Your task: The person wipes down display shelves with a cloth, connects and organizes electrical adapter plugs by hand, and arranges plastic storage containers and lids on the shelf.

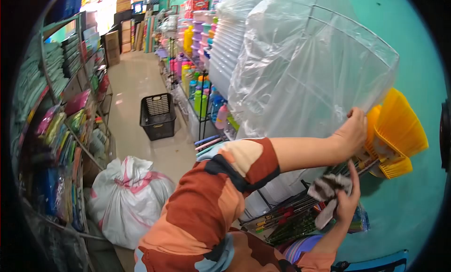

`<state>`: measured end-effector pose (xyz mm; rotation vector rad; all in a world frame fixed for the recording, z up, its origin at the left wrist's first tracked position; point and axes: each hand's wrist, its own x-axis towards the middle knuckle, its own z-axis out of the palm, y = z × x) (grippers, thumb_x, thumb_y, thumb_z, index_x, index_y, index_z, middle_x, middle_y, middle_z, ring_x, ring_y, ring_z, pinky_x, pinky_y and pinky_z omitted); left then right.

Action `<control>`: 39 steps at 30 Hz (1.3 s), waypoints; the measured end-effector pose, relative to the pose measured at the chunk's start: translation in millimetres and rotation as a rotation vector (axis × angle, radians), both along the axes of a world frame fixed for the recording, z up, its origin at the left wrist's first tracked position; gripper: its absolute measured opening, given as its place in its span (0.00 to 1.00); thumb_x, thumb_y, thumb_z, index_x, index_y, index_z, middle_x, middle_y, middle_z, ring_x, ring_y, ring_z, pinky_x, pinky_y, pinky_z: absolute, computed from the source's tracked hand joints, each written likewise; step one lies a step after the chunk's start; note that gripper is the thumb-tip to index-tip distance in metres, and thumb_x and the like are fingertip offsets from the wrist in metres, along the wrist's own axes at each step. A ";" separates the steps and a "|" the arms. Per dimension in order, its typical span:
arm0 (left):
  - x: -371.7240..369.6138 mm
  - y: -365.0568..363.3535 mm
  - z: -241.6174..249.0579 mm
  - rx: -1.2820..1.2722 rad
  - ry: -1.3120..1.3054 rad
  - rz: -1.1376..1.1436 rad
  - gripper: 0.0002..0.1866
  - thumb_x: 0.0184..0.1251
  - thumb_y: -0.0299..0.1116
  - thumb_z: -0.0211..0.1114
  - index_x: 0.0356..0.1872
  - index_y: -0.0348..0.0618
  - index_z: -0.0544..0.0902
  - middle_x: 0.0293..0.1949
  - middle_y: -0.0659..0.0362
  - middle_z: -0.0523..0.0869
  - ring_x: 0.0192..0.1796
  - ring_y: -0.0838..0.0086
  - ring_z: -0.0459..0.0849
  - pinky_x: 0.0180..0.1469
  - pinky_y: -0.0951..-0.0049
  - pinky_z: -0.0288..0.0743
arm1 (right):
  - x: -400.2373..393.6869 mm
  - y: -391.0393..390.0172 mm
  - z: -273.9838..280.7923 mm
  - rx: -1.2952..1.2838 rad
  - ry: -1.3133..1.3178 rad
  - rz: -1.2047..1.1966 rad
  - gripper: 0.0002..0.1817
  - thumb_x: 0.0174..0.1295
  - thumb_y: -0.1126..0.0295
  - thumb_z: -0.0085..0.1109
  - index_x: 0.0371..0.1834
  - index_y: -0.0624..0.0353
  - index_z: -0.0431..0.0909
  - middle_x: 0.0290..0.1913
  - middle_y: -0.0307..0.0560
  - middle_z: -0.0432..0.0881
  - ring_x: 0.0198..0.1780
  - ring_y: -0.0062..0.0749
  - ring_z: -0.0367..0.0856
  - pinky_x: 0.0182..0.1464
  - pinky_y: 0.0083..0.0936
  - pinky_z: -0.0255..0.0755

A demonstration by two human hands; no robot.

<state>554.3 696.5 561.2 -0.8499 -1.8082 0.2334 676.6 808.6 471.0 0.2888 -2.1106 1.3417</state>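
My left hand (351,131) reaches across to the right, its fingers closed at the lower right edge of a large clear plastic cover (291,79), beside yellow plastic items (401,126) on the teal wall. Just below it, my right hand (346,197) holds a crumpled grey cloth (329,187) against its palm, with one finger pointing up. The cover hangs over a wire frame. Under my hands is a rack holding thin dark rods and green items (298,225).
A black basket (159,126) stands on the aisle floor (134,77). A tied white sack (129,201) sits near me. Shelves with packaged goods (70,136) line the left. Colourful bottles (199,100) and stacked clear containers (228,51) fill the other side.
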 end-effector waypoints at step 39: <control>236.0 74.4 -307.0 -0.179 -1.184 -1.187 0.20 0.44 0.28 0.67 0.45 0.48 0.81 0.41 0.58 0.84 0.50 0.65 0.81 0.71 0.51 0.55 | 305.9 28.8 -242.6 -0.266 -0.209 -0.802 0.15 0.44 0.86 0.54 0.38 0.66 0.73 0.44 0.50 0.79 0.48 0.36 0.78 0.55 0.30 0.69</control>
